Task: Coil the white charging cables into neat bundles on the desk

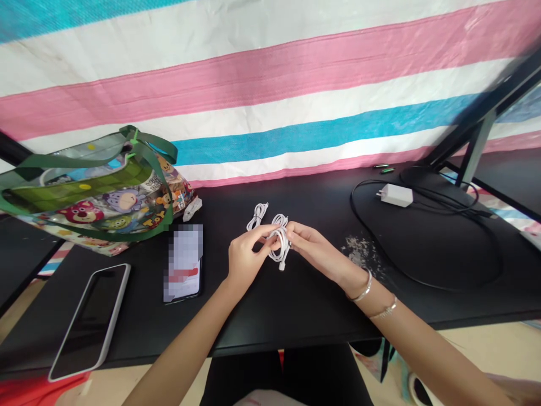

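Observation:
A coiled white charging cable (276,242) hangs in loops above the black desk, with a white connector end (281,265) pointing down below the coil. My left hand (249,256) pinches the loops from the left. From the right, my right hand (315,252) grips the same coil, its fingertips near those of my left hand. Another loop of the cable (257,217) stands up beyond my left fingers. Two thin metal bangles (363,287) circle my right wrist.
On the black desk (291,316) lie a cartoon-printed tote bag (97,194), a phone with a blurred screen (183,262) and a phone in a white case (91,321). To the right are a white charger (395,195), a looped black cable (422,276) and pale crumbs (359,251).

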Available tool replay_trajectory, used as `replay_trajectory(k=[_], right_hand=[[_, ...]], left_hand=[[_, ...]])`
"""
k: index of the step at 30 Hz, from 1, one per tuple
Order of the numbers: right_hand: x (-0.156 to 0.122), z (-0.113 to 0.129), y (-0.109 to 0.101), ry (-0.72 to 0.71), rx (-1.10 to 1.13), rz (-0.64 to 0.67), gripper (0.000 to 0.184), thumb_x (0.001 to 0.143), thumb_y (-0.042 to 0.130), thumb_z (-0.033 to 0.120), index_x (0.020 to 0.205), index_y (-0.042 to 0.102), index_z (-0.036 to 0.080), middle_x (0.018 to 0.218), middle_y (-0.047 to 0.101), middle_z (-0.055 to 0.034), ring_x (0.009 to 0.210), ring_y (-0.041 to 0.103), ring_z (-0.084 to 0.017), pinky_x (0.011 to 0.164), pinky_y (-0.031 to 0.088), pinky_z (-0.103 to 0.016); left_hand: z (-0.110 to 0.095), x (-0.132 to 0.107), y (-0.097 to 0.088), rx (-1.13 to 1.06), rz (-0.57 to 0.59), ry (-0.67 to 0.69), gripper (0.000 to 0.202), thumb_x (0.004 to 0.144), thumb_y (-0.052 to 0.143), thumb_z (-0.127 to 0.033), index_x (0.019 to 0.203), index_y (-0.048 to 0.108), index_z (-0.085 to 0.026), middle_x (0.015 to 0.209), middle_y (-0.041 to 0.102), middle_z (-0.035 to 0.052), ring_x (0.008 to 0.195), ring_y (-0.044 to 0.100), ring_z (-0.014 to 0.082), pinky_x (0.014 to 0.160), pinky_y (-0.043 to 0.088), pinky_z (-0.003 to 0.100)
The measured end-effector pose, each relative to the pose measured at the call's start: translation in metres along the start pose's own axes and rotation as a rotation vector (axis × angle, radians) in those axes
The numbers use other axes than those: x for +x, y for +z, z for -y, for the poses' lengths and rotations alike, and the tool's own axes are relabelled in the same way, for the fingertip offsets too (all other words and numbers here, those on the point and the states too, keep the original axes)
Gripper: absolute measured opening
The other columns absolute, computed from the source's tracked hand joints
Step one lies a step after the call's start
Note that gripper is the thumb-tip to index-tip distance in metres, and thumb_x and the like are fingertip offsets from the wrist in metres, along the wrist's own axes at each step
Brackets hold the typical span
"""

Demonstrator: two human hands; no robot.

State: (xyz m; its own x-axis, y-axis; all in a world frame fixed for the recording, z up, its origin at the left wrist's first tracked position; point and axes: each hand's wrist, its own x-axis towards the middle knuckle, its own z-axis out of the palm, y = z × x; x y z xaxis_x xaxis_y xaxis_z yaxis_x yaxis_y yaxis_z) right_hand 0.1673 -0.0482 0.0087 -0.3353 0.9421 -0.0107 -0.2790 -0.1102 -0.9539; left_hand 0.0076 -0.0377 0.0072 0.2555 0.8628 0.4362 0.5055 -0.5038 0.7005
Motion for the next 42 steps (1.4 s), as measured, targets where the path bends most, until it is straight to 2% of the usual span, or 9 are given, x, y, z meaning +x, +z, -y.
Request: replay_trajectory(k=[7,19,26,33,37,42], right_hand=[[-0.0003,-0.0011,-0.0016,-0.013,-0.002,0.018,0.037,0.07,0.07,0.056,0.068,0.059,0.022,0.072,0.068,-0.0001,0.075,0.062,-0.016,0.084,0.046,-0.035],[-0.0015,0.0014,-0.0006,-0.002,-0.011,0.075,0.031,0.07,0.072,0.052,0.073,0.066,0.022,0.068,0.07,0.0006,0.071,0.065,-0.015,0.083,0.048,-0.034],[-0.0018,0.0005,0.0,0.028,0.003,0.054,0.034,0.07,0.072,0.052,0.076,0.068,0.019,0.073,0.069,0.0003,0.072,0.062,-0.013,0.078,0.047,-0.029],[-0.0014,0.0002,0.0003,0.019,0.022,0.065,0.034,0.072,0.071,0.052,0.077,0.067,0.019,0.071,0.067,0.0012,0.071,0.061,-0.011,0.077,0.047,-0.027],[-0.0014,0.0005,0.0009,0.003,0.024,0.061,0.036,0.072,0.069,0.055,0.074,0.065,0.019,0.069,0.066,0.0016,0.067,0.061,-0.011,0.076,0.047,-0.027],[-0.001,-0.0026,0.0012,-0.015,0.007,0.046,0.036,0.071,0.071,0.053,0.069,0.061,0.019,0.064,0.066,0.0026,0.064,0.06,-0.01,0.071,0.046,-0.025]], left_hand=[[-0.001,-0.0012,-0.0005,0.056,-0.039,0.021,0.017,0.085,0.058,-0.021,0.091,0.072,-0.027,0.081,0.076,-0.0027,0.068,0.07,0.012,0.066,0.055,0.021],[-0.0057,-0.0007,-0.0034,0.111,-0.04,0.005,0.012,0.078,0.064,-0.018,0.084,0.071,-0.025,0.072,0.075,-0.0051,0.063,0.07,0.0115,0.063,0.053,0.019],[-0.0029,0.0001,-0.0036,0.002,-0.055,0.028,0.011,0.072,0.068,-0.011,0.077,0.068,-0.021,0.07,0.073,-0.0051,0.061,0.067,0.0098,0.061,0.053,0.017],[-0.0014,0.0014,-0.0028,-0.117,-0.082,0.107,0.007,0.076,0.064,-0.012,0.075,0.068,-0.018,0.071,0.073,-0.0028,0.06,0.065,0.0085,0.06,0.053,0.015],[-0.0026,0.0018,-0.0032,-0.128,-0.068,0.082,0.006,0.075,0.066,-0.014,0.073,0.07,-0.018,0.07,0.074,-0.0026,0.057,0.063,0.0081,0.058,0.051,0.015],[-0.0061,0.0016,-0.003,-0.155,-0.026,-0.024,0.007,0.075,0.067,-0.014,0.073,0.071,-0.019,0.067,0.072,-0.0032,0.053,0.061,0.0073,0.054,0.049,0.014]])
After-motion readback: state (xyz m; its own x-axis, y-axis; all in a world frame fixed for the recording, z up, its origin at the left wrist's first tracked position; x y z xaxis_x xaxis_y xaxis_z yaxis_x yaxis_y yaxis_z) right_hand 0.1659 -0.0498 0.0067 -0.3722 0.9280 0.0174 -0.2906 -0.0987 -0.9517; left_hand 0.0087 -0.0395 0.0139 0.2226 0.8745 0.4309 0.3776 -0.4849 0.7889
